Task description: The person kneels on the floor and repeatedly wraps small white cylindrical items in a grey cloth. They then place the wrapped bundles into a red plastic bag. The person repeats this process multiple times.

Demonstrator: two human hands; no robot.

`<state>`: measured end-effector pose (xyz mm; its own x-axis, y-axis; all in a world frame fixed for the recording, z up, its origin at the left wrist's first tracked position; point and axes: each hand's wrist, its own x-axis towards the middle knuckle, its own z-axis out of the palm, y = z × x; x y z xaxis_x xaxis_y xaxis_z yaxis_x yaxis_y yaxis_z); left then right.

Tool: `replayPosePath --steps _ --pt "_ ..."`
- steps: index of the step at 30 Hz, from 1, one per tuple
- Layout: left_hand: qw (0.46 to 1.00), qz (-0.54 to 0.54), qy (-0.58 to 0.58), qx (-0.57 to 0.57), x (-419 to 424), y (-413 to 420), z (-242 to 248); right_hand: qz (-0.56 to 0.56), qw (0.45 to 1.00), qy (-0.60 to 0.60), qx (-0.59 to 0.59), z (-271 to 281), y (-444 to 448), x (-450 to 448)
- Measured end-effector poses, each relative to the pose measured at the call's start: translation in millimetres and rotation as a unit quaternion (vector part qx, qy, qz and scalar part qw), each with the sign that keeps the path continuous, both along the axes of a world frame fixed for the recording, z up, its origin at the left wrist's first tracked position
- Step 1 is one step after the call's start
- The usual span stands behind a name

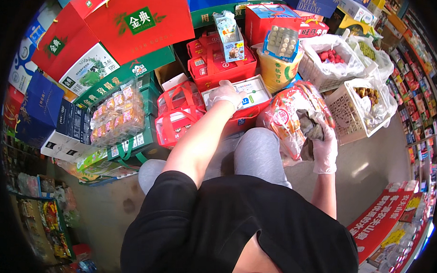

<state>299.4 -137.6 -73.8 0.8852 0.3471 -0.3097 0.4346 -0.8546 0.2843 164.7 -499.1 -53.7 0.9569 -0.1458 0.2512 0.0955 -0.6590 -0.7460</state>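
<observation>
In a thin clear glove, my left hand (226, 95) touches the top of a white carton (255, 90). That carton sits in a red bag (250, 115) in front of my knees. Whether the fingers grip its edge is unclear. A crumpled grey-brown cloth (310, 129) is bunched in my right hand (325, 149), also gloved. The cloth is against a clear-wrapped red and white food package (286, 110). Left of the carton is a clear bag with red straps (180, 115). Behind it stands a red gift box (222, 70) with a small blue carton (234, 45) on top.
A yellow bag (278, 71) carries a blue tray of round items (282, 43). White lined baskets (343, 115) stand at right. Packaged snacks (118, 113) lie on green boxes (146, 137) at left. Large red cartons (139, 25) rise behind. Stocked shelves (418, 107) line the right side.
</observation>
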Motion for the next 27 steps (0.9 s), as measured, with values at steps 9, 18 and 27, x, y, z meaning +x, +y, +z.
replayPosePath --steps 9,18,27 --pt "0.988 0.108 0.081 -0.078 6 -19 18 -0.007 1.0 0.001 -0.004 -16 -24 -6" --pt "0.99 0.065 0.118 -0.05 11 -8 21 0.01 1.0 -0.001 0.023 -21 -17 -3" --pt "0.875 0.081 -0.021 -0.476 -6 20 24 -0.014 0.998 -0.019 -0.065 -4 -14 -4"
